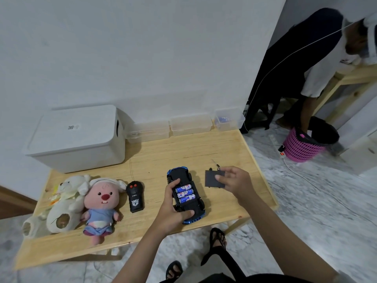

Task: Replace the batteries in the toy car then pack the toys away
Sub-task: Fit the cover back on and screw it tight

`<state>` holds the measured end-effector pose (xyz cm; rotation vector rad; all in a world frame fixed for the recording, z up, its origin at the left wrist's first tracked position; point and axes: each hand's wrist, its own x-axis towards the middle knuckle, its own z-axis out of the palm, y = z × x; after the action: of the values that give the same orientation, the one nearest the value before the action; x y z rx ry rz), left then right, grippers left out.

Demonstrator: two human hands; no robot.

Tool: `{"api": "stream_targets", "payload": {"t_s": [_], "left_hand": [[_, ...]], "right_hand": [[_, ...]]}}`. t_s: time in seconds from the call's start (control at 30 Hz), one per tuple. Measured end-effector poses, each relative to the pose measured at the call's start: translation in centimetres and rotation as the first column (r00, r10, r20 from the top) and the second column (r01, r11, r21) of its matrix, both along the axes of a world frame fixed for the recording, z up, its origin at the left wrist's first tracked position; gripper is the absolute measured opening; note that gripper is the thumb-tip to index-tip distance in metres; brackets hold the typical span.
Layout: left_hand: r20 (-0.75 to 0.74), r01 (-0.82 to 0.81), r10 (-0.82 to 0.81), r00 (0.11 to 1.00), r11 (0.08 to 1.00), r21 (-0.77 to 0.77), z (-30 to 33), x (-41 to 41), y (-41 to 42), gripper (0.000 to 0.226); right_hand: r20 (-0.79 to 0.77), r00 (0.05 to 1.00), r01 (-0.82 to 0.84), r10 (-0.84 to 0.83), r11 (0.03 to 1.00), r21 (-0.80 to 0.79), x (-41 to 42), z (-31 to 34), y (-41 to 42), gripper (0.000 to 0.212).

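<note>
Toy car (185,196) belly-up on desk (155,160), gripped by left hand (173,209); three blue batteries (184,194) seated, print unreadable. Right hand (234,180) pinches black cover (214,178). Remote (135,196), plush toys (81,203) alongside; screwdriver (215,163) behind cover.

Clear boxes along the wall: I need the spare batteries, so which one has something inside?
The clear box at the right end of the row, by the table's corner. Something blue shows inside it; the other two clear boxes look empty.

The 3 batteries (185,194) beside the left hand (172,209) carry blue labels with illegible print. The storage box (75,137) label resembles a QR code, unreadable.
</note>
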<state>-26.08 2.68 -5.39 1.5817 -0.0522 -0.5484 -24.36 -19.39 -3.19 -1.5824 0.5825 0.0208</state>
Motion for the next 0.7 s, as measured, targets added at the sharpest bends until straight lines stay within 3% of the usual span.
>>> {"api": "stream_targets", "payload": {"t_s": [0.17, 0.37, 0.7], "left_hand": [[0.037, 0.035, -0.035, 0.999, 0.999, 0.005, 0.9, 0.7, -1.1, 0.088], [0.074, 0.063, -0.060, 0.995, 0.997, -0.035, 2.5, 1.3, -1.9, 0.078], [0.101, 0.078, -0.072, 0.992, 0.995, -0.058, 3.7, 1.8, -1.8, 0.084]], "right_hand": [[0.076, 0.982, -0.178, 0.175, 0.983, 0.042, 0.6, 3.0, 2.2, 0.016], [0.087, 0.966, -0.244, 0.244, 0.970, -0.012, 1.0, 3.4, 3.4, 0.015], [0.124, 0.932, -0.325, 0.341, 0.936, -0.133, 1.7, 3.8, 3.3, 0.021]]}}
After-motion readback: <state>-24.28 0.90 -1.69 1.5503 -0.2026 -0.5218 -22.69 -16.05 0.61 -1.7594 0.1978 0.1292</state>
